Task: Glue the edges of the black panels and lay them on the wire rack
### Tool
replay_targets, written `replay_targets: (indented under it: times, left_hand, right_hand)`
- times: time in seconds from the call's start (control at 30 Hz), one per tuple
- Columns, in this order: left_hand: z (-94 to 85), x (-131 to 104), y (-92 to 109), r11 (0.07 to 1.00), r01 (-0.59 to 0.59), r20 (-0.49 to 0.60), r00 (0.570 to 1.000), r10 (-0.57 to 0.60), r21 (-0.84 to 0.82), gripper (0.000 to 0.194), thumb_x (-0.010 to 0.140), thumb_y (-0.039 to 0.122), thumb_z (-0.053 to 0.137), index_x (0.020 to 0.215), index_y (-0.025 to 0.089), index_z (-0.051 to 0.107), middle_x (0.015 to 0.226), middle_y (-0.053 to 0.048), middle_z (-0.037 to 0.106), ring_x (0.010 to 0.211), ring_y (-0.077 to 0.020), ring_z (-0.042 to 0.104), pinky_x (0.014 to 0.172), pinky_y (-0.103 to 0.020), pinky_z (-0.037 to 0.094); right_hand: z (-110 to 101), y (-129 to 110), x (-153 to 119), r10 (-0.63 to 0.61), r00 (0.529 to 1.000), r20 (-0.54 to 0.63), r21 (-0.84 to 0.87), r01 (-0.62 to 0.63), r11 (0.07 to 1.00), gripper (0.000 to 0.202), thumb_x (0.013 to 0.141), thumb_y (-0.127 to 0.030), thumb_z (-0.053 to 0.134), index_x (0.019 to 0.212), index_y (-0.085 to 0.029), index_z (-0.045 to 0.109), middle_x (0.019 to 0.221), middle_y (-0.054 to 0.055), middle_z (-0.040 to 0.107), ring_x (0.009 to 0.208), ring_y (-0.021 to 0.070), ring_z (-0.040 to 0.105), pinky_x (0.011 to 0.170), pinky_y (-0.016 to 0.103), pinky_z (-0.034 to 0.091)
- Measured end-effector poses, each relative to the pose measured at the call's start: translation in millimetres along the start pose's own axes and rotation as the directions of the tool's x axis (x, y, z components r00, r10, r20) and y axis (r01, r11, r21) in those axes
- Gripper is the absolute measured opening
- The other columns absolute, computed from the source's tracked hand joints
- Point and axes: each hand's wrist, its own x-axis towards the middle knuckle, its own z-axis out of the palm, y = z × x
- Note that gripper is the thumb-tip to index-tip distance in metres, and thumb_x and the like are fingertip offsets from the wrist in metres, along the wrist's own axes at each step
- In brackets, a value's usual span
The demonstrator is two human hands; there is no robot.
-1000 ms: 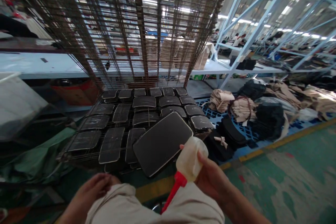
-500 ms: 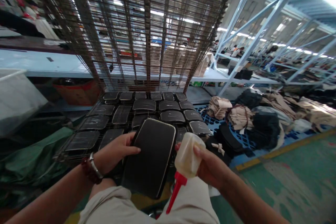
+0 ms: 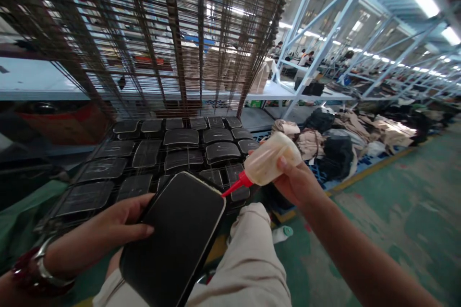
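My left hand (image 3: 111,225) grips the left edge of a flat black panel (image 3: 176,237) with rounded corners and a pale rim, resting tilted over my lap. My right hand (image 3: 295,180) holds a translucent squeeze bottle (image 3: 272,158) with a red nozzle (image 3: 234,186). The nozzle tip touches the panel's upper right edge. A watch and a red bead bracelet (image 3: 32,268) sit on my left wrist.
A wire rack shelf (image 3: 82,163) in front carries several similar black panels (image 3: 183,139) in rows; more wire shelves rise above it. Piles of beige and black material (image 3: 345,139) lie on a blue pallet to the right. Green floor with a yellow line is at right. People work far back.
My left hand has drawn the black panel lower onto my lap. My right hand has lifted the bottle and tipped it, bringing the red nozzle to the panel's edge. The view has shifted right.
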Motion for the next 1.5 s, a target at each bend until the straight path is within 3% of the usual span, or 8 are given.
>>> replay_targets:
  times: [0.23,0.4,0.57,0.77,1.03,1.33,1.5]
  left_hand:
    - [-5.8,1.2,-7.2,0.999,-0.004,-0.042,0.999,0.002,-0.04,0.045,0.076,0.02,0.08,0.119,0.029,0.073,0.112,-0.003,0.079,0.098,-0.0271,0.074,0.085,-0.034,0.058]
    - [-2.6,3.0,-7.4,0.994,0.003,-0.044,0.999,-0.007,-0.106,0.045,0.072,0.019,0.082,0.115,0.029,0.075,0.11,-0.002,0.08,0.096,-0.0259,0.074,0.084,-0.032,0.059]
    - [1.3,4.4,-3.4,0.985,0.015,-0.027,0.999,-0.02,-0.171,0.046,0.072,0.019,0.082,0.116,0.027,0.073,0.113,-0.003,0.079,0.099,-0.0271,0.074,0.087,-0.035,0.059]
    - [7.0,6.6,4.1,0.97,0.041,-0.034,0.998,-0.05,-0.238,0.05,0.072,0.02,0.081,0.12,0.023,0.07,0.121,-0.008,0.076,0.105,-0.0311,0.072,0.092,-0.042,0.058]
    - [16.8,8.9,16.5,0.958,0.101,-0.103,0.986,-0.133,-0.27,0.063,0.063,0.022,0.086,0.123,0.017,0.066,0.123,-0.015,0.075,0.105,-0.0342,0.073,0.091,-0.044,0.059]
    - [19.8,13.8,13.2,0.941,0.099,-0.15,0.977,-0.154,-0.323,0.046,0.069,0.015,0.08,0.113,0.013,0.066,0.104,-0.013,0.08,0.086,-0.0266,0.077,0.08,-0.038,0.062]
    - [20.5,16.2,15.2,0.929,0.102,-0.169,0.971,-0.171,-0.356,0.035,0.07,0.011,0.077,0.103,0.01,0.068,0.093,-0.013,0.08,0.077,-0.0248,0.076,0.075,-0.036,0.062]
  right_hand:
    - [-4.2,11.1,-8.3,0.016,0.999,-0.049,0.034,-0.014,0.999,0.039,0.074,-0.04,0.086,0.107,-0.023,0.074,0.103,0.009,0.078,0.111,0.0341,0.068,0.101,0.051,0.054]
    - [-2.4,21.2,-7.9,-0.047,0.981,-0.188,0.101,0.067,0.993,0.039,0.075,-0.038,0.085,0.11,-0.025,0.072,0.107,0.006,0.077,0.108,0.0301,0.07,0.099,0.047,0.056]
    - [-4.4,30.4,-7.9,-0.036,0.963,-0.268,0.094,0.063,0.994,0.04,0.074,-0.038,0.086,0.108,-0.022,0.073,0.103,0.008,0.078,0.1,0.0287,0.073,0.089,0.042,0.061]
    - [-3.7,39.0,-14.7,-0.032,0.959,-0.28,0.118,0.067,0.991,0.03,0.076,-0.037,0.086,0.1,-0.022,0.075,0.108,0.007,0.078,0.097,0.0253,0.074,0.088,0.036,0.062]
    - [5.0,49.5,-29.9,0.037,0.974,-0.223,0.185,0.005,0.983,0.03,0.079,-0.037,0.083,0.104,-0.023,0.075,0.109,0.007,0.077,0.102,0.0292,0.072,0.096,0.046,0.058]
    - [11.5,60.7,-47.8,0.107,0.98,-0.167,0.177,-0.077,0.981,0.033,0.077,-0.038,0.083,0.106,-0.024,0.075,0.106,0.011,0.077,0.109,0.0341,0.069,0.1,0.054,0.052]
    - [10.3,66.1,-59.8,0.145,0.98,-0.139,0.177,-0.119,0.977,0.045,0.074,-0.039,0.085,0.115,-0.023,0.072,0.113,0.013,0.076,0.107,0.0311,0.07,0.097,0.046,0.054]
